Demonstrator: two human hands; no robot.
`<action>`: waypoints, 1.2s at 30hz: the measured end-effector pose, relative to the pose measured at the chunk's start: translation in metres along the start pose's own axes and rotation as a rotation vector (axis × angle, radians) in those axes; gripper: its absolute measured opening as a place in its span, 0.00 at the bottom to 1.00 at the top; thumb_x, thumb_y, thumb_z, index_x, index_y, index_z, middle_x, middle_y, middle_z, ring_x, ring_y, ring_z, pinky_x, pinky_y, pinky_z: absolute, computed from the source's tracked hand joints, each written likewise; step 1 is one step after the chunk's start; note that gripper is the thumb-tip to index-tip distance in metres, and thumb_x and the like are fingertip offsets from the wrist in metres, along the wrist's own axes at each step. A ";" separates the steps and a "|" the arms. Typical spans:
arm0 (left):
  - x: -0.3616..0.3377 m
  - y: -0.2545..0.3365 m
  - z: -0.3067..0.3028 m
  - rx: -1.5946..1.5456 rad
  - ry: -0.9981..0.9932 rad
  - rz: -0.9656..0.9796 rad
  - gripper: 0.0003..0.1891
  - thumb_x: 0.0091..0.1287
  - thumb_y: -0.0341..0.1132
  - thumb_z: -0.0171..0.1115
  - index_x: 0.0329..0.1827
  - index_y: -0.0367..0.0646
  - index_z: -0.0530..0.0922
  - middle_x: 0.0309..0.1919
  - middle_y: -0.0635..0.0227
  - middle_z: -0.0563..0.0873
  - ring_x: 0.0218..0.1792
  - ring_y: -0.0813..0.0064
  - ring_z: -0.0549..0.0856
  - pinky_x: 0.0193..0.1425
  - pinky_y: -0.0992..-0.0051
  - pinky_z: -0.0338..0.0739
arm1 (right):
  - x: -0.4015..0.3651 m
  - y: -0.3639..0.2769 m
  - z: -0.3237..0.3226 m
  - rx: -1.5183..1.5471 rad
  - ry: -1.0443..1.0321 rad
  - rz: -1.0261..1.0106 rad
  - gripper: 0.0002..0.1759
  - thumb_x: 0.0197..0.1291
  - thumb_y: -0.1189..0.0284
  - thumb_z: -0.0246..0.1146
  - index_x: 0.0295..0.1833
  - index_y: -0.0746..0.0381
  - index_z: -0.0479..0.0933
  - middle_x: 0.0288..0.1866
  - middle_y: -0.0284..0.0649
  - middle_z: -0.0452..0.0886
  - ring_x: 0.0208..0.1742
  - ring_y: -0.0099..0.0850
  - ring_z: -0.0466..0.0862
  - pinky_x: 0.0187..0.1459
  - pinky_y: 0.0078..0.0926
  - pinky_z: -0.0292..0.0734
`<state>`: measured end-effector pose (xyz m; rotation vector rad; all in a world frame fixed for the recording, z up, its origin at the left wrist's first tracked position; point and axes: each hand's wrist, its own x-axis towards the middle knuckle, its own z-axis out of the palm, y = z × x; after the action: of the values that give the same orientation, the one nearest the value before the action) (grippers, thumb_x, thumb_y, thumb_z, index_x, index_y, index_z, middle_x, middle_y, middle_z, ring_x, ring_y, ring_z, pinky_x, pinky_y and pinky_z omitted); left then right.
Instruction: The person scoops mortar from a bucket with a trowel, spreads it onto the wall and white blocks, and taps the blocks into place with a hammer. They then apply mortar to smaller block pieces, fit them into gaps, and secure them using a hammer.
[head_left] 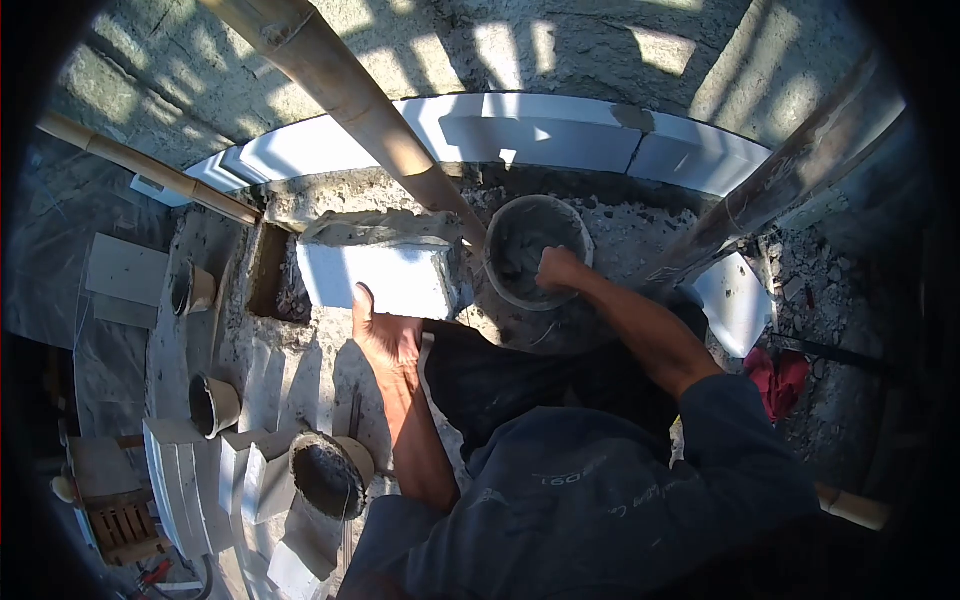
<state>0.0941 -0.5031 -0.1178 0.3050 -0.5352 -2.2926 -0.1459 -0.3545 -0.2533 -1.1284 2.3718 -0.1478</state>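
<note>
My left hand (387,338) supports a white block (375,275) from its near side, the thumb lying against its face and the other fingers hidden underneath. Grey mortar (380,227) coats the block's far long side. My right hand (562,268) is closed over a round bucket (497,283), which has wet grey mortar (525,240) inside. Whatever the right fingers grip is hidden from this angle. The bucket stands to the right of the block, close to the foot of a bamboo pole (370,115).
A row of white blocks (540,130) runs along the rough wall. Another thick pole (790,170) slants at right. More buckets (330,475) and white blocks (185,480) stand at lower left. A rectangular hole (270,270) opens left of the held block. A red cloth (776,382) lies at right.
</note>
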 end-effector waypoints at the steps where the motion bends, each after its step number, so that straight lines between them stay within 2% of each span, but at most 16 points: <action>1: 0.000 0.000 0.001 0.001 -0.011 -0.002 0.21 0.66 0.45 0.67 0.56 0.42 0.78 0.53 0.65 0.84 0.56 0.65 0.81 0.64 0.58 0.72 | 0.003 -0.001 0.003 0.089 -0.003 0.030 0.12 0.56 0.71 0.58 0.34 0.69 0.83 0.36 0.57 0.84 0.39 0.46 0.87 0.40 0.43 0.84; 2: 0.000 0.001 0.002 0.003 -0.020 -0.004 0.22 0.66 0.45 0.67 0.57 0.42 0.77 0.54 0.65 0.83 0.58 0.65 0.80 0.66 0.57 0.71 | 0.009 0.000 0.011 0.179 -0.007 0.059 0.14 0.59 0.70 0.57 0.28 0.68 0.82 0.33 0.54 0.84 0.32 0.42 0.87 0.35 0.39 0.84; 3: -0.002 0.001 0.001 0.000 -0.019 0.000 0.22 0.66 0.45 0.67 0.57 0.42 0.77 0.54 0.65 0.83 0.58 0.65 0.80 0.66 0.57 0.71 | 0.016 0.006 0.020 0.175 -0.007 0.057 0.14 0.59 0.70 0.57 0.28 0.68 0.82 0.33 0.54 0.84 0.32 0.42 0.87 0.35 0.39 0.84; 5: 0.001 -0.003 0.005 0.015 -0.041 0.001 0.23 0.66 0.45 0.67 0.59 0.42 0.76 0.55 0.65 0.82 0.59 0.64 0.79 0.66 0.56 0.70 | 0.034 0.033 0.028 0.950 -0.422 0.317 0.14 0.65 0.66 0.56 0.31 0.63 0.76 0.26 0.41 0.79 0.17 0.24 0.76 0.19 0.23 0.77; 6: 0.002 -0.004 0.004 0.011 -0.047 0.004 0.23 0.66 0.45 0.67 0.59 0.42 0.76 0.55 0.65 0.82 0.59 0.64 0.79 0.66 0.56 0.70 | 0.031 0.044 0.030 0.946 -0.416 0.315 0.14 0.65 0.66 0.56 0.31 0.63 0.76 0.26 0.41 0.79 0.17 0.24 0.76 0.19 0.23 0.77; 8: 0.007 -0.011 0.001 0.024 -0.039 0.010 0.24 0.66 0.45 0.67 0.61 0.42 0.75 0.57 0.65 0.81 0.60 0.64 0.78 0.66 0.56 0.70 | 0.010 0.057 0.026 1.530 -0.608 0.456 0.11 0.70 0.63 0.55 0.40 0.59 0.70 0.24 0.31 0.71 0.15 0.12 0.64 0.11 0.09 0.60; 12: 0.010 -0.028 0.015 0.039 -0.061 -0.060 0.27 0.66 0.46 0.67 0.63 0.43 0.72 0.57 0.65 0.81 0.59 0.64 0.78 0.66 0.58 0.70 | -0.055 0.067 0.010 1.726 -0.625 0.364 0.15 0.71 0.58 0.55 0.50 0.58 0.67 0.25 0.31 0.72 0.14 0.11 0.65 0.10 0.06 0.53; 14: 0.009 -0.043 0.034 0.027 -0.056 -0.102 0.28 0.65 0.47 0.68 0.63 0.42 0.72 0.58 0.65 0.80 0.59 0.63 0.78 0.65 0.59 0.70 | -0.113 0.060 -0.015 1.785 -0.371 0.188 0.14 0.71 0.58 0.54 0.44 0.57 0.69 0.25 0.31 0.72 0.14 0.14 0.66 0.11 0.10 0.55; 16: 0.013 -0.051 0.035 -0.087 -0.086 -0.220 0.31 0.63 0.41 0.70 0.66 0.42 0.69 0.60 0.62 0.78 0.61 0.61 0.76 0.69 0.56 0.68 | -0.145 0.061 -0.016 1.789 -0.228 0.148 0.13 0.70 0.58 0.54 0.42 0.57 0.69 0.24 0.31 0.71 0.14 0.15 0.66 0.11 0.12 0.56; 21: 0.022 -0.076 0.066 -0.131 -0.107 -0.312 0.31 0.65 0.44 0.68 0.67 0.40 0.68 0.60 0.59 0.78 0.62 0.59 0.77 0.69 0.54 0.68 | -0.202 0.047 -0.040 1.675 0.292 -0.019 0.12 0.68 0.61 0.57 0.38 0.58 0.69 0.21 0.32 0.71 0.13 0.18 0.67 0.11 0.17 0.58; 25: 0.029 -0.092 0.085 -0.191 -0.141 -0.431 0.29 0.67 0.49 0.63 0.66 0.41 0.71 0.61 0.58 0.79 0.64 0.57 0.76 0.70 0.51 0.67 | -0.207 0.051 -0.045 1.633 0.526 -0.198 0.11 0.65 0.66 0.61 0.44 0.63 0.74 0.21 0.31 0.70 0.13 0.16 0.65 0.13 0.15 0.58; 27: 0.032 -0.096 0.095 -0.235 -0.151 -0.479 0.30 0.67 0.50 0.63 0.67 0.41 0.69 0.62 0.56 0.78 0.64 0.55 0.75 0.69 0.49 0.67 | -0.200 0.058 -0.048 1.421 0.657 -0.244 0.20 0.62 0.71 0.65 0.56 0.70 0.74 0.28 0.34 0.77 0.22 0.19 0.75 0.24 0.16 0.71; 28: 0.032 -0.099 0.098 -0.262 -0.131 -0.528 0.31 0.67 0.50 0.63 0.68 0.42 0.68 0.63 0.55 0.76 0.64 0.53 0.75 0.69 0.47 0.67 | -0.192 0.058 -0.050 1.418 0.667 -0.250 0.20 0.62 0.71 0.65 0.56 0.70 0.74 0.28 0.34 0.77 0.22 0.19 0.75 0.24 0.16 0.71; 30: 0.032 -0.104 0.100 -0.290 -0.116 -0.576 0.32 0.67 0.50 0.63 0.69 0.43 0.67 0.64 0.54 0.75 0.65 0.51 0.74 0.68 0.44 0.67 | -0.169 0.046 -0.059 1.031 1.051 -0.376 0.27 0.60 0.74 0.67 0.62 0.74 0.71 0.40 0.41 0.81 0.37 0.24 0.80 0.40 0.20 0.77; 33: 0.028 -0.109 0.103 -0.304 -0.052 -0.599 0.32 0.66 0.49 0.65 0.69 0.44 0.68 0.65 0.54 0.74 0.66 0.50 0.72 0.69 0.43 0.66 | -0.148 0.017 -0.072 1.002 1.187 -0.396 0.26 0.59 0.74 0.69 0.59 0.76 0.72 0.48 0.46 0.81 0.47 0.28 0.80 0.50 0.25 0.76; 36: 0.021 -0.108 0.112 -0.301 -0.019 -0.611 0.33 0.64 0.49 0.68 0.66 0.42 0.68 0.60 0.54 0.75 0.65 0.52 0.73 0.69 0.43 0.68 | -0.123 0.011 -0.065 0.967 1.286 -0.441 0.23 0.58 0.75 0.69 0.57 0.74 0.74 0.46 0.47 0.82 0.44 0.28 0.82 0.46 0.26 0.78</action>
<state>-0.0290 -0.4185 -0.0695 0.3295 -0.0965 -2.9208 -0.1204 -0.2629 -0.1515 -1.0880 2.1973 -2.4484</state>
